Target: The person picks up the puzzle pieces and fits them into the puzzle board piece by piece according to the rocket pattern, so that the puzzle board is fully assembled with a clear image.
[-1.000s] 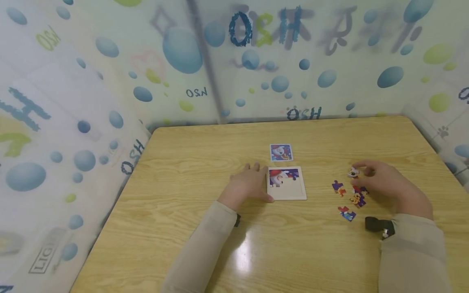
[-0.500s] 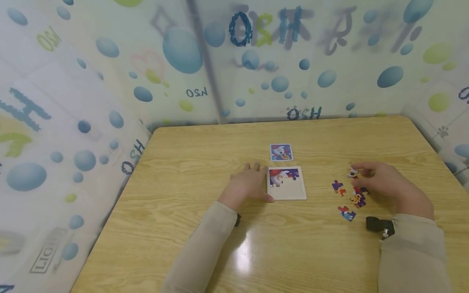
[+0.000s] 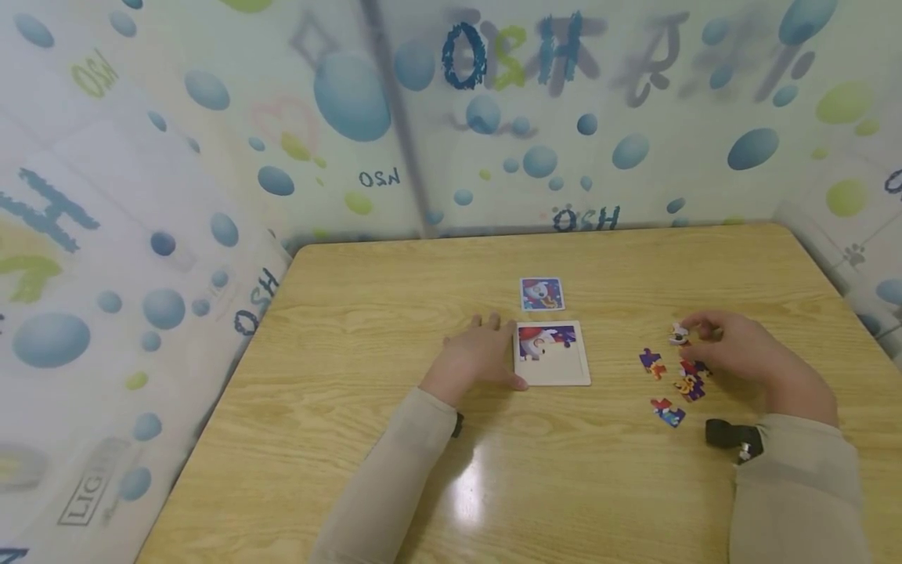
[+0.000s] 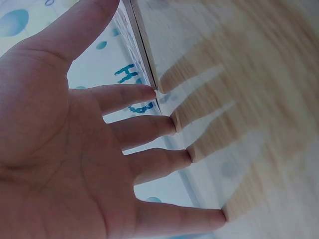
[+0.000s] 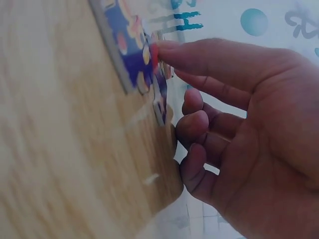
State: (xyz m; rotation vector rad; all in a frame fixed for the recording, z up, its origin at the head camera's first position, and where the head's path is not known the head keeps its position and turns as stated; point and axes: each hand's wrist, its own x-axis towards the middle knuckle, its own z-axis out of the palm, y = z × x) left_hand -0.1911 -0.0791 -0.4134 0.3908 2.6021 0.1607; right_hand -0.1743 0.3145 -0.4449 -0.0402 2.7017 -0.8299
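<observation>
A square puzzle board (image 3: 560, 371) lies in the middle of the table, its upper part filled with pieces showing a red and white picture. Along its left edge rests my left hand (image 3: 475, 356), fingers spread, thumb at the lower left corner; the left wrist view shows its fingertips touching the tabletop. To the right, my right hand (image 3: 750, 352) pinches a white puzzle piece (image 3: 680, 335) between thumb and index finger, low over the table. In the right wrist view the thumb and index finger of my right hand (image 5: 239, 109) partly hide the pieces.
Loose puzzle pieces lie beside and below my right hand, among them a purple and orange one (image 3: 652, 363) and a red and blue one (image 3: 667, 412). A small picture card (image 3: 542, 294) lies behind the board. Patterned walls stand behind and left of the table (image 3: 352, 313).
</observation>
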